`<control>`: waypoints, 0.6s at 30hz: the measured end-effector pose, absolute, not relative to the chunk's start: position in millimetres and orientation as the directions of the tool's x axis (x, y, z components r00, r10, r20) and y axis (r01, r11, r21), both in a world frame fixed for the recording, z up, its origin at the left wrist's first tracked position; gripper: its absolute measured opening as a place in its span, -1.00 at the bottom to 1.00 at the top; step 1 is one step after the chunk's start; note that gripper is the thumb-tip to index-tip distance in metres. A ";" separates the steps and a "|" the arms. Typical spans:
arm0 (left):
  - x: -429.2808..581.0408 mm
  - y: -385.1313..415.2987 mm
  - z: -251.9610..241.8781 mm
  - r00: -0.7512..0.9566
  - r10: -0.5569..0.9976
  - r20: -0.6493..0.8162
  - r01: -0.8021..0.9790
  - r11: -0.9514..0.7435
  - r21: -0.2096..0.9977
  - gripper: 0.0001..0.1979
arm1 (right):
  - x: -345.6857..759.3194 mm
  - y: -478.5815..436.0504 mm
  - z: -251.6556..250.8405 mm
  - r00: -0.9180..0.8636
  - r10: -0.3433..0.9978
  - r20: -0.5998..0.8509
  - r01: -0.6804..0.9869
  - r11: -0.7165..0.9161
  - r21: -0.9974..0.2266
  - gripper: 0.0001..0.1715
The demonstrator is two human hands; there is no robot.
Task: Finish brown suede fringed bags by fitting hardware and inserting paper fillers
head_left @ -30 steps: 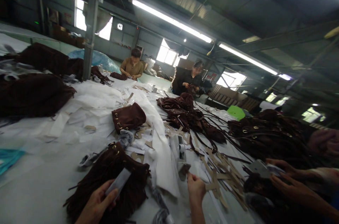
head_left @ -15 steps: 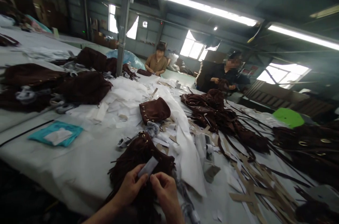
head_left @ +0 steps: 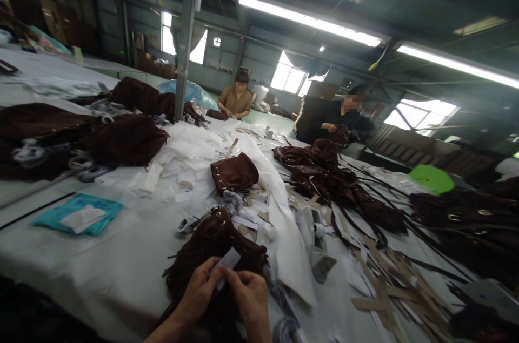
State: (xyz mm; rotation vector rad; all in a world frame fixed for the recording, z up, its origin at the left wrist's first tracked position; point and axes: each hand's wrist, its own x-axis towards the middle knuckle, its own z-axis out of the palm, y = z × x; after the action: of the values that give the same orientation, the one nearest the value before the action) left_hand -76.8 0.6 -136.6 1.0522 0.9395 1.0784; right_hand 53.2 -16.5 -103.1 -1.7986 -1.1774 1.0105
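My left hand [head_left: 200,293] and my right hand [head_left: 250,295] meet low in the view, both pinching a small grey-white strip [head_left: 227,260]. Under them lies a dark brown fringed suede bag [head_left: 211,243] on the white-covered table [head_left: 121,256]. A second brown bag [head_left: 234,172] with metal eyelets sits a little farther up the table. The fingers of both hands are curled closed on the strip.
Heaps of brown bags lie at the left [head_left: 121,140], the middle [head_left: 320,170] and the right [head_left: 466,219]. Cardboard strips [head_left: 389,278] and white paper litter the table. A teal packet [head_left: 77,214] lies at the left. Two people [head_left: 237,99] [head_left: 343,116] work at the far end beside a steel post [head_left: 184,40].
My right hand came from the right of the table to my left hand and took hold of the strip. The view swung left, and a co-worker's hands at the right went out of sight.
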 end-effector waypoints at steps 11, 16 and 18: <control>-75.9 0.7 -133.1 0.617 0.737 -0.275 -0.668 0.675 0.313 -0.78 | 61.4 -11.8 -99.1 0.132 0.986 -0.099 0.405 -0.145 -0.903 -0.71; -79.5 0.5 -133.4 0.779 0.604 -0.171 -0.571 0.795 0.207 -0.79 | 67.3 -10.3 -107.0 0.028 0.995 -0.091 0.330 -0.095 -0.939 -0.72; -83.3 3.7 -131.1 0.788 0.592 -0.170 -0.514 0.785 0.346 -0.75 | 66.9 -10.5 -111.8 0.020 0.998 -0.066 0.333 -0.069 -0.940 -0.65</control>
State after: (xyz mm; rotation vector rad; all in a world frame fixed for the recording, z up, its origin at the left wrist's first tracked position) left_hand -83.3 3.7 -131.1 0.2906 0.2780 0.6049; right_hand 66.9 -10.5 -111.8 -1.5134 -1.4157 1.0728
